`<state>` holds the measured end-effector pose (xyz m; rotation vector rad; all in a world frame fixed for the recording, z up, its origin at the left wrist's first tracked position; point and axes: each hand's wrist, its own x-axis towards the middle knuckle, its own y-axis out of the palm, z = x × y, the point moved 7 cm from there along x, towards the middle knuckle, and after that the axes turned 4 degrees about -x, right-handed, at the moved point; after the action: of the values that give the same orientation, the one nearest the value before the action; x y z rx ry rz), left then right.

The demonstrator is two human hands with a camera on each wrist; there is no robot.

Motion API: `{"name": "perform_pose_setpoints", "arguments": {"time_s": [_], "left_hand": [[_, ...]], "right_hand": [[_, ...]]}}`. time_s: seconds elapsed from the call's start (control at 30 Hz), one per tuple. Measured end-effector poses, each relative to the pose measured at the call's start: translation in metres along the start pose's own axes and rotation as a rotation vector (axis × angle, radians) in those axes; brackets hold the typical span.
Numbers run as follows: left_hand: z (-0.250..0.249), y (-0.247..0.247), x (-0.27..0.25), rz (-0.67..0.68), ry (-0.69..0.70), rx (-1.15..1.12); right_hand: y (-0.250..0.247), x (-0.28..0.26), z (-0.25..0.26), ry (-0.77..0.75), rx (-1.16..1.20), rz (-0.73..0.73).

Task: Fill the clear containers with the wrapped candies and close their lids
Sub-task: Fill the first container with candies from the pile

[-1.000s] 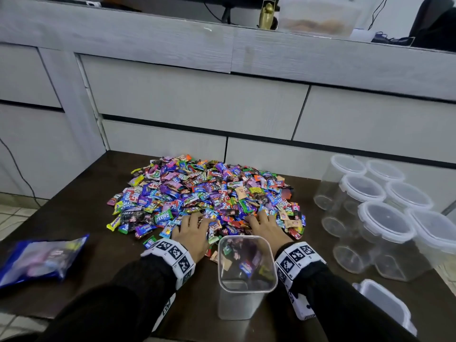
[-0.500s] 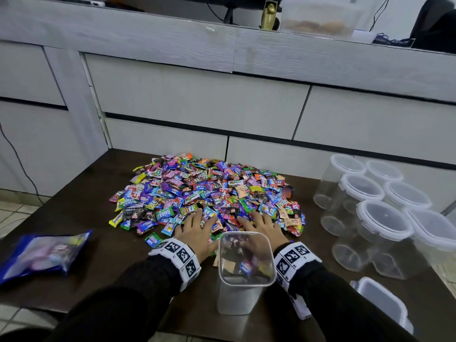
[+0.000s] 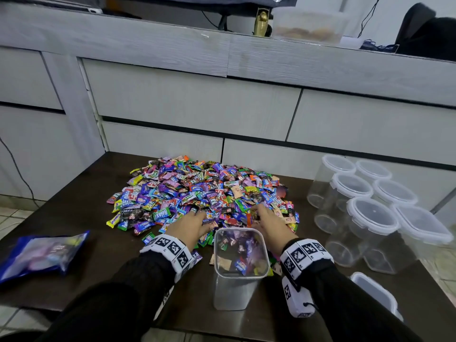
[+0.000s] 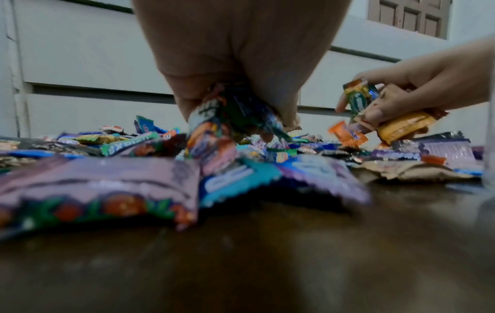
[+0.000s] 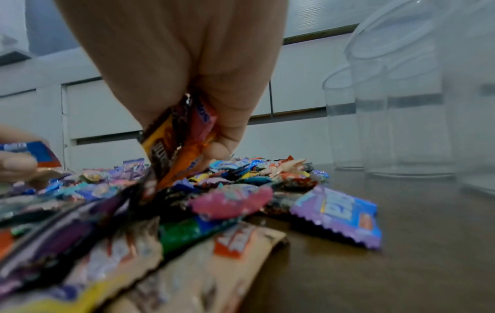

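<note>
A big pile of wrapped candies (image 3: 202,191) covers the middle of the dark table (image 3: 81,193). In front of it stands an open clear container (image 3: 239,265), partly filled with candies. My left hand (image 3: 190,225) sits at the pile's near edge, left of the container, fingers curled round a bunch of candies (image 4: 230,114). Right of the container, my right hand (image 3: 269,223) grips several candies (image 5: 182,135), among them an orange and a pink one. Both hands hover just above the pile.
Several lidded, empty clear containers (image 3: 370,218) stand grouped at the right. A loose white-rimmed lid (image 3: 375,292) lies at the near right edge. A blue candy bag (image 3: 42,253) lies at the left. Grey cabinet fronts (image 3: 197,102) rise behind the table.
Both hands lay spread on the pile's near edge; now their fingers have curled round handfuls of candies and lifted slightly.
</note>
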<state>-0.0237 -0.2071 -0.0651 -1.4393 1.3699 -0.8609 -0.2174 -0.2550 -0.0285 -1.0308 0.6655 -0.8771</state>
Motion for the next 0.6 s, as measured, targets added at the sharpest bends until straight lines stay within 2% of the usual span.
{"name": "perform_pose_setpoints", "arguments": {"time_s": [0.1,0.23,0.43,0.5,0.6], "left_hand": [[0.002,-0.011,-0.003,-0.053,0.002,-0.064],[-0.005,-0.042,-0.011,-0.193,0.065,-0.260],[-0.044,-0.112,-0.042,-0.467,0.259,-0.597],[-0.063,-0.127,-0.059,-0.503,0.323,-0.659],[-0.093,-0.130,-0.081,-0.481,0.427,-0.728]], "right_hand": [[-0.011,-0.008,-0.001,-0.038,-0.013,-0.017],[-0.032,-0.015,-0.004,-0.077,0.099,-0.141],[-0.050,-0.022,-0.006,-0.086,0.259,-0.255],[-0.052,-0.024,-0.006,-0.083,0.271,-0.265],[-0.051,-0.027,-0.004,-0.080,0.263,-0.256]]}}
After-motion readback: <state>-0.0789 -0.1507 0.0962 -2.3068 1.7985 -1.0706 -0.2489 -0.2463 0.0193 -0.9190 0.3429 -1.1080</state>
